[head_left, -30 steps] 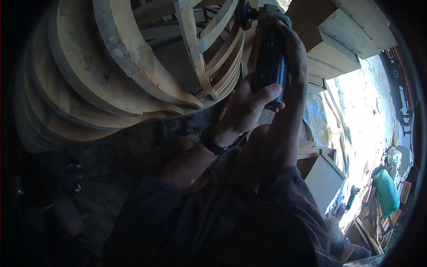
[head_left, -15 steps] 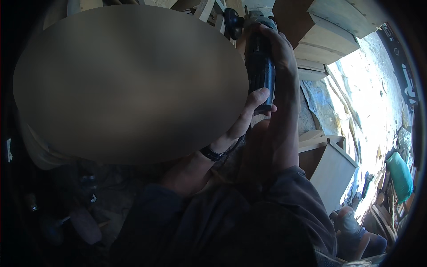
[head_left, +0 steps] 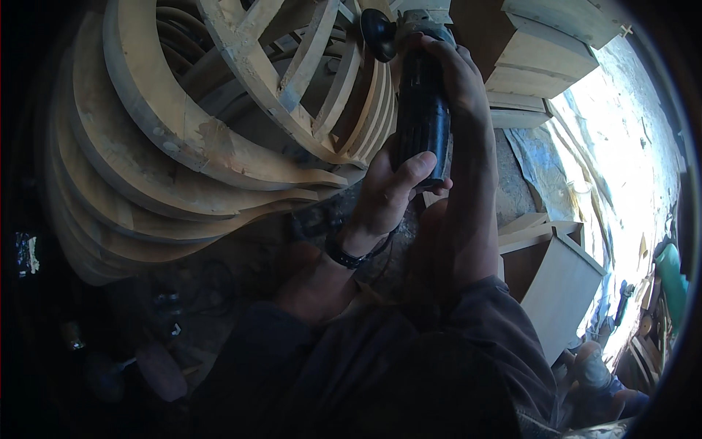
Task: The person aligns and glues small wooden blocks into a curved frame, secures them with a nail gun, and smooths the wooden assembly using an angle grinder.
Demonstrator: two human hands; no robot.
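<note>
Both hands hold a dark angle grinder (head_left: 423,121), its body running up and down the view and its head at the top. My left hand (head_left: 384,186) is closed round the rear end of the body, thumb lying on top. Further up, my right hand (head_left: 459,77) wraps the right side of the body just below the metal head. A round dark disc (head_left: 378,35) sticks out to the left of the head. It is beside curved wooden chair-like frames (head_left: 314,132); whether it touches wood I cannot tell.
Stacked curved wooden pieces (head_left: 146,175) fill the upper left. Pale wooden boxes (head_left: 541,62) stand at the upper right, and another wooden box (head_left: 559,289) is right of my right forearm. Sheeting (head_left: 537,164) covers brightly lit ground. A green object (head_left: 671,282) lies at the far right.
A blurred oval that covered the left side is gone, and the curved wood shows. The grinder's disc sits slightly further left in view; both hands keep their hold.
</note>
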